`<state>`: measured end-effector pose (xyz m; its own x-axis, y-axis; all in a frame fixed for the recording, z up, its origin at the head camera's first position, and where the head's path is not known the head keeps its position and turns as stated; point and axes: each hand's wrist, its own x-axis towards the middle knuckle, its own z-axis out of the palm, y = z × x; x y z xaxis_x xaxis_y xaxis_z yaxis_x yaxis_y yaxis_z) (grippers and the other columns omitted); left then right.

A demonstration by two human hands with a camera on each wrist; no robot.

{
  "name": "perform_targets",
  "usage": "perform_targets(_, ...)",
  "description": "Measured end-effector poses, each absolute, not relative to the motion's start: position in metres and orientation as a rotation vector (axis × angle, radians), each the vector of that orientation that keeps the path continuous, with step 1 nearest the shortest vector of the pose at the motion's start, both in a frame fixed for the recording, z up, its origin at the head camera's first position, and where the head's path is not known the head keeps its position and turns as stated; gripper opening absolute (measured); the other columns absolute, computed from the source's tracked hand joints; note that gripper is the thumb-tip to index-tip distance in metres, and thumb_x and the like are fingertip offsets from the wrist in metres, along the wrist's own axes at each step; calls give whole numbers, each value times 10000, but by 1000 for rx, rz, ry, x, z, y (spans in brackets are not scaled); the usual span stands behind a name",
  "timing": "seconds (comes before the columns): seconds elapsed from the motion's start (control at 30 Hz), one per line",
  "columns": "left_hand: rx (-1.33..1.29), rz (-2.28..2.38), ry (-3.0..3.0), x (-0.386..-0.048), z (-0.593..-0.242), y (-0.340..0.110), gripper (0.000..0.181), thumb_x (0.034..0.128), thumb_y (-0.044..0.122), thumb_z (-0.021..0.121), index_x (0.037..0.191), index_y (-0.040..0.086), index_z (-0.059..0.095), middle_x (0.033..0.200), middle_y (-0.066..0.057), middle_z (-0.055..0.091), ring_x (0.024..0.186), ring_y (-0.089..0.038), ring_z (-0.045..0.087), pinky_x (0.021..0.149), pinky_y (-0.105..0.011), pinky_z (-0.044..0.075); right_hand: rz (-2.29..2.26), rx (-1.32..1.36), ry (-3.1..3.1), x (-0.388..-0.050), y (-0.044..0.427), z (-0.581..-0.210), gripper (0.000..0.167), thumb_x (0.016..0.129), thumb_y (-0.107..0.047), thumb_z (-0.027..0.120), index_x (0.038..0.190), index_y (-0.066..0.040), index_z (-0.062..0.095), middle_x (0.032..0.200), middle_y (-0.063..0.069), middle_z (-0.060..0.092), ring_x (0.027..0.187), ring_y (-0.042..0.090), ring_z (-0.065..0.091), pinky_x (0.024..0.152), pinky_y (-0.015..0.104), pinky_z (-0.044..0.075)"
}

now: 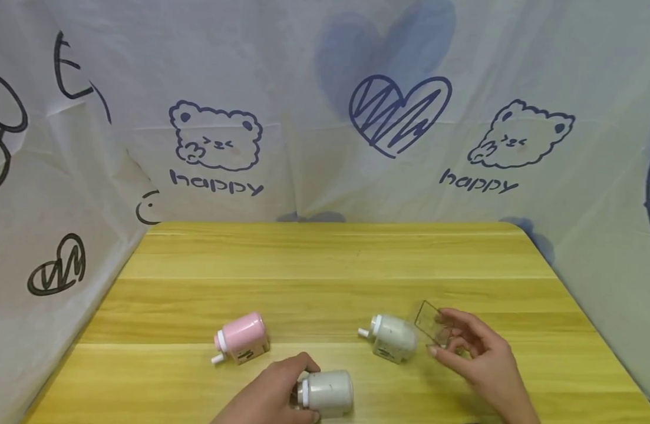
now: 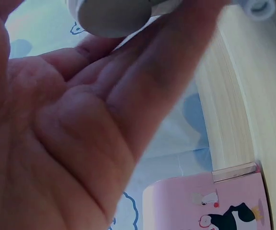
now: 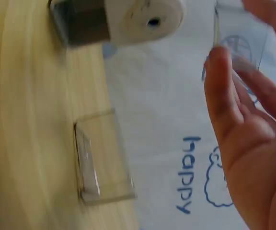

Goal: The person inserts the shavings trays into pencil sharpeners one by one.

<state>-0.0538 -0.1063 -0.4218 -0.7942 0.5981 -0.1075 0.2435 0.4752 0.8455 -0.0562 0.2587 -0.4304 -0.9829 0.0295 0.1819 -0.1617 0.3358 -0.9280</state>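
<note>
My left hand (image 1: 269, 391) grips a pale grey sharpener-like device (image 1: 330, 391) near the table's front, fingers and thumb at its white-collared end. In the left wrist view, part of a white rounded body (image 2: 114, 18) shows above the palm (image 2: 71, 129). To the right, my right hand (image 1: 484, 359) pinches a clear, open-looking box (image 1: 431, 323) between fingers and thumb, just beside a second pale grey device (image 1: 396, 337) lying on the table. The right wrist view shows this clear box (image 3: 241, 33) at the fingertips of the hand (image 3: 258, 129).
A pink device (image 1: 245, 335) with a white crank lies on the wooden table (image 1: 325, 259) at the left. Another clear box (image 3: 104, 160) rests on the table in the right wrist view, below a white device (image 3: 145, 19). Patterned cloth (image 1: 303, 70) hangs behind and beside the table.
</note>
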Motion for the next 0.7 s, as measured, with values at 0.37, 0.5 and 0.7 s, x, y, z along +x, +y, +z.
perform_targets(0.37,711,1202,2305,-57,-423,-104,478,828,207,857,1237,134,619,987,83,670,772,-10,581,684,-254,497,2428,750,-2586,-53,251,-438,483,846,1,805,1283,28,600,1138,202,673,894,141,676,822,308,573)
perform_targets(0.5,730,1222,2272,-57,-423,-103,416,843,183,854,1193,157,631,986,106,673,774,-3,586,696,-247,500,2668,781,-2613,-55,245,-444,477,868,21,766,1299,83,571,970,50,670,787,62,622,755,249,549)
perform_targets(0.7,759,1257,2229,-57,-422,-103,403,846,154,860,1176,165,629,1002,125,674,799,5,591,732,-240,504,2570,890,-2693,-57,236,-450,432,854,38,750,1251,97,588,900,2,628,768,42,577,700,205,522)
